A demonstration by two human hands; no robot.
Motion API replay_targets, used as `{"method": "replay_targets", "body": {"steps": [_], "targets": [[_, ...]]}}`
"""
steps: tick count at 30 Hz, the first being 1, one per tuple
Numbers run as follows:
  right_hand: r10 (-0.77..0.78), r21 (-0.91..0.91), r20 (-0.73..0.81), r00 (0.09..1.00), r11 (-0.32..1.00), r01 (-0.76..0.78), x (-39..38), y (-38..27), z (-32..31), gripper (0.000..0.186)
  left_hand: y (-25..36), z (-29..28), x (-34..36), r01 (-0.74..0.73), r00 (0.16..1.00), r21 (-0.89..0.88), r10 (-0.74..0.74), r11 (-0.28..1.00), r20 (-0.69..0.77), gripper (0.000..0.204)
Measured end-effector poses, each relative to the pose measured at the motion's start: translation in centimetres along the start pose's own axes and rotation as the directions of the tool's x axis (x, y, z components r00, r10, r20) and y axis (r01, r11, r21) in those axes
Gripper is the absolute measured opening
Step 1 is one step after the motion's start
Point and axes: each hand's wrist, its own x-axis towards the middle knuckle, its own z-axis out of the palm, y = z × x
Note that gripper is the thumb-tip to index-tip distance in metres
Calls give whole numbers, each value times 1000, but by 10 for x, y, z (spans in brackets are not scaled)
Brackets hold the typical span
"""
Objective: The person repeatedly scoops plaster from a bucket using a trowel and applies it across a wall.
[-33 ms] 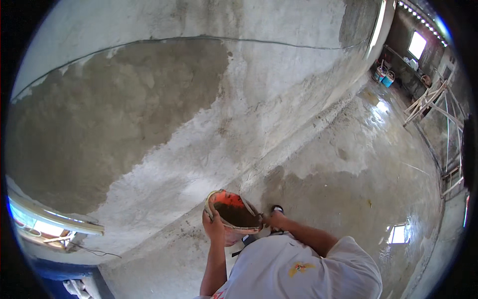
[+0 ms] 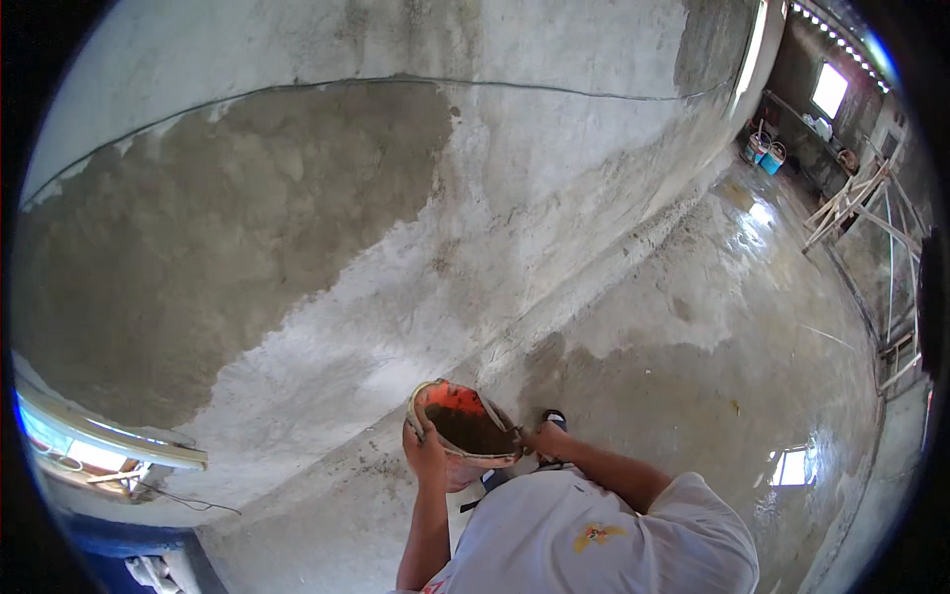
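Note:
An orange bucket (image 2: 462,475) with a crusted, pale rim is held in front of my body, tilted so that its inside shows. Wet grey-brown mortar (image 2: 467,429) lies in it. My left hand (image 2: 426,448) grips the bucket's left side, with the thumb at the rim. At the right edge of the rim, my right hand (image 2: 543,438) is closed; whether it holds the rim or a tool's handle there is too small to make out. A narrow grey strip (image 2: 491,408) crosses the right part of the opening, possibly the bucket's handle.
A plastered wall (image 2: 396,277) rises ahead, with a large darker damp patch (image 2: 237,238) at left and a thin cable (image 2: 554,89) across it. Wet concrete floor (image 2: 673,396) spreads right. Far right are wooden trestles (image 2: 851,203) and buckets (image 2: 770,156); a window ledge (image 2: 148,443) is at lower left.

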Motion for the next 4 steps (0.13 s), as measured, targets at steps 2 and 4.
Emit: {"method": "replay_targets", "body": {"steps": [2,4], "targets": [[-10,100,4,1000,995,9,-10,-12,-16,57,-1,19,1,-63,998,55,64,996,-13,38],[-34,195,10,999,980,32,2,-23,-35,56,4,33,4,-156,988,182,157,971,6,44]]}}
